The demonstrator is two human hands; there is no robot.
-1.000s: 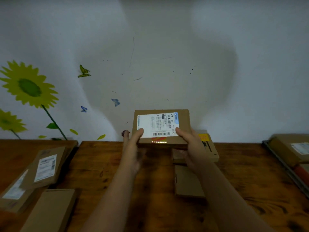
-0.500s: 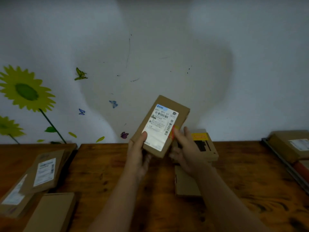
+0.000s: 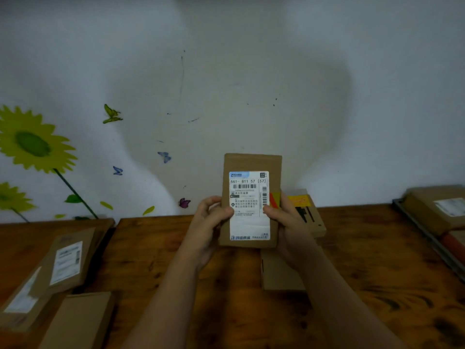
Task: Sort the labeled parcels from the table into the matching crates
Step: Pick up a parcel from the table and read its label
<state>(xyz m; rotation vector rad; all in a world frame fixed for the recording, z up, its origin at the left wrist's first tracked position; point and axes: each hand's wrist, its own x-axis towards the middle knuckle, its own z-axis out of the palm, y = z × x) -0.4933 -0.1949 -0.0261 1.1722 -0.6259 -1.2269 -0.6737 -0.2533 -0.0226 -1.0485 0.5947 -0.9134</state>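
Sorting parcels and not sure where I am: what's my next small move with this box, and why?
Probably read the code line on the label before moving the parcel: the left hand and right hand grip it upright, label facing you, and a labeled left box and right box lie either side.

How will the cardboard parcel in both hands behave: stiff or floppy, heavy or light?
Probably stiff: the cardboard parcel stands upright with straight, unbent edges. Likely light: left hand and right hand hold it by its side edges. Flat, so unlikely to roll.
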